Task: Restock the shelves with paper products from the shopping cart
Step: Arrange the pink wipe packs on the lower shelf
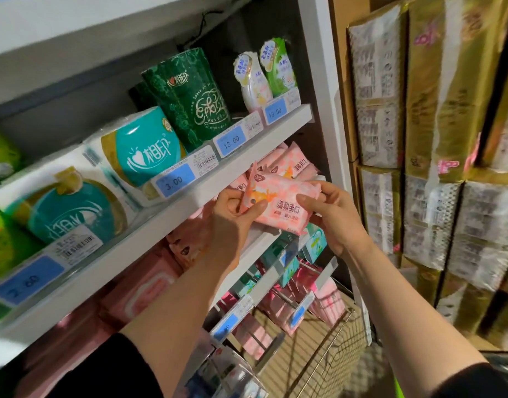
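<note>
A pink pack of wet wipes [284,201] with an orange fish print is held in front of the second shelf, just under the white shelf edge [189,202]. My left hand [235,216] grips its left end, thumb on the front. My right hand [333,216] holds its right end with fingers curled round it. Behind the pack, more of the same pink wipes packs [293,165] are stacked on that shelf. The shopping cart is out of view.
The upper shelf holds teal-and-white tissue rolls [138,150], a dark green roll pack [189,96] and two pump bottles [264,76]. Lower shelves carry pink packs [143,285] and hanging items. Gold-wrapped bulk tissue bales [436,139] stack high at right.
</note>
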`<state>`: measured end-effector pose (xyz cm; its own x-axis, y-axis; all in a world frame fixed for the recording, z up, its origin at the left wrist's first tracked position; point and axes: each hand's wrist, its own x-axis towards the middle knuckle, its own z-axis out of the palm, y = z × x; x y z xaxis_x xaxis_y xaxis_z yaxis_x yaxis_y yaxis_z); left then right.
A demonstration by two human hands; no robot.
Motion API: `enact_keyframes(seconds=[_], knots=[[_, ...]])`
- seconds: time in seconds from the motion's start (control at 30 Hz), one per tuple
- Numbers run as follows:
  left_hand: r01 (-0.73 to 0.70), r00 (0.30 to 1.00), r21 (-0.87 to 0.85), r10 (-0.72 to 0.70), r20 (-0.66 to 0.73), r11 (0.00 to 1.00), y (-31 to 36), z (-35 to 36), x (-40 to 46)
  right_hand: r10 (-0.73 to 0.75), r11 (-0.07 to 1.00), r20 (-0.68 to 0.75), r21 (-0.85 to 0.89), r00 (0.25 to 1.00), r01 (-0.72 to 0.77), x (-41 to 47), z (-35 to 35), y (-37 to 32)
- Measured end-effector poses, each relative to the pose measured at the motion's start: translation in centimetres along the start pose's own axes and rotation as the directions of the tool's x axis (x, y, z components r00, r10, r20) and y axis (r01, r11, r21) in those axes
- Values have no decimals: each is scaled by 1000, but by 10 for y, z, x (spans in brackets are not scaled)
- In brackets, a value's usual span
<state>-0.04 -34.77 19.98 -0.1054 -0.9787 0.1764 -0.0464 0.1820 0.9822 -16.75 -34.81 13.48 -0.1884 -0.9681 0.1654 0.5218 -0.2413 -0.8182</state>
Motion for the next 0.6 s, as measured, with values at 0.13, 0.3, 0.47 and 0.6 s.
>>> enact_keyframes(seconds=[0.13, 0.3, 0.47, 0.6], knots=[[-14, 997, 94, 6, 76, 995, 4, -3, 9, -19, 998, -29, -68, 999, 17, 7, 2, -7], [-86, 979, 508, -21, 202, 857, 9, -2, 19, -44, 984, 66, -170, 997, 55, 16, 5, -6], [-48, 999, 452, 45, 18, 891, 2, 4, 22, -144, 970, -43, -202, 989, 132, 25, 10, -4], [-137, 974, 692, 222, -34, 709, 2, 19, 29, -179, 965, -223, -231, 958, 127, 36, 5, 8]])
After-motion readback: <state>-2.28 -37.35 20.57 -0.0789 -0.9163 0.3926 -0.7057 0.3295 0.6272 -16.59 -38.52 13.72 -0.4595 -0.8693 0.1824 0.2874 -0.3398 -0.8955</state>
